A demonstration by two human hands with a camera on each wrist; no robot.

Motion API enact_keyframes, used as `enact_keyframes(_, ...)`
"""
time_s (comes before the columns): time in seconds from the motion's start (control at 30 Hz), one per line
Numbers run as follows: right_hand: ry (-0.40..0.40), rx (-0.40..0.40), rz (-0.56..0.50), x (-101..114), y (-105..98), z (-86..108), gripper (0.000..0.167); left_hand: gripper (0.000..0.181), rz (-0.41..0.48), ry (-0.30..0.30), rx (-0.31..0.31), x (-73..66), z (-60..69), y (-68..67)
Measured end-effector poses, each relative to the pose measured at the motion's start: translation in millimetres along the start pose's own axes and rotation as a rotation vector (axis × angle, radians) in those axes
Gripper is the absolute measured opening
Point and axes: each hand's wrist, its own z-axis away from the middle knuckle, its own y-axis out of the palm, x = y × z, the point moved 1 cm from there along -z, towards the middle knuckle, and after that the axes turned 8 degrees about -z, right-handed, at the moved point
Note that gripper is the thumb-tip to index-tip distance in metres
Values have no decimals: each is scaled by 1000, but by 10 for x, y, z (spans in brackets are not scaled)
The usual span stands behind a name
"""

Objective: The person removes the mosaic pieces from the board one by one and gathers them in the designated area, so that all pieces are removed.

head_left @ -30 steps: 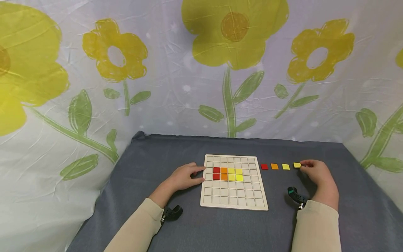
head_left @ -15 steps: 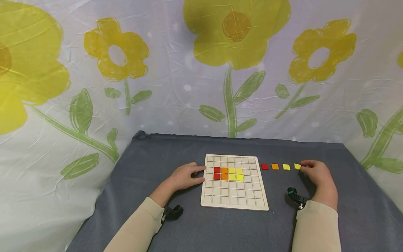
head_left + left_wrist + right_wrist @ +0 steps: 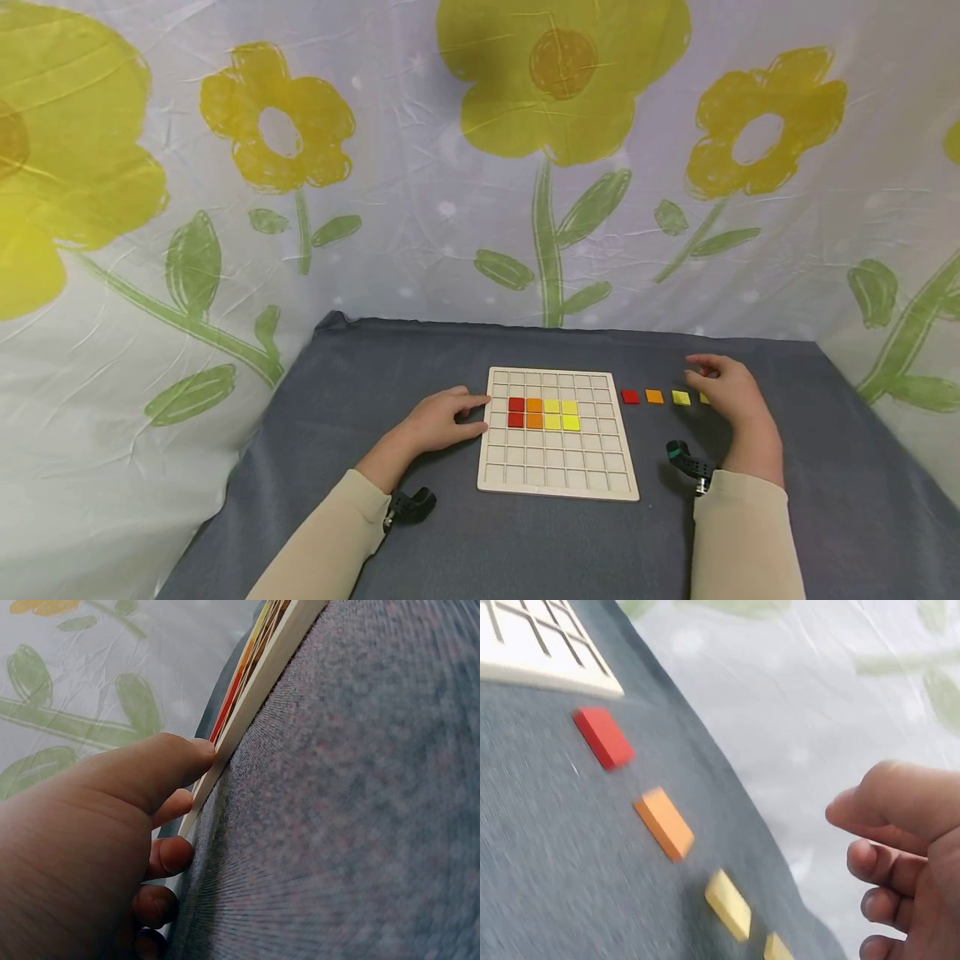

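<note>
Fingertips of the left hand (image 3: 438, 423), thumb and forefinger spread apart, touch the edge of the board (image 3: 555, 460), probably steadying it. Fingers of the right hand (image 3: 731, 392), loosely bent and holding nothing, hover near the yellow tiles (image 3: 680, 398); an orange tile (image 3: 655, 397) and a red tile (image 3: 630, 397) lie left of them, spaced perhaps for easy pinching. Flat, square tiles sit on ribbed grey cloth (image 3: 555, 550); the gridded board looks wooden.

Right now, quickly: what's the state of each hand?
Left hand: open, touching the board.
Right hand: open, holding nothing, near the tiles.
</note>
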Motion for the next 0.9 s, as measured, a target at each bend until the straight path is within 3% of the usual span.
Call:
enact_keyframes(0.47,-83,46,28,469,317,-128,46,53,-5,-1,5,9,0,-2)
enact_keyframes(0.9,-252,170,59,837,716,-219,40,54,-11,-3,6,4,-5,3)
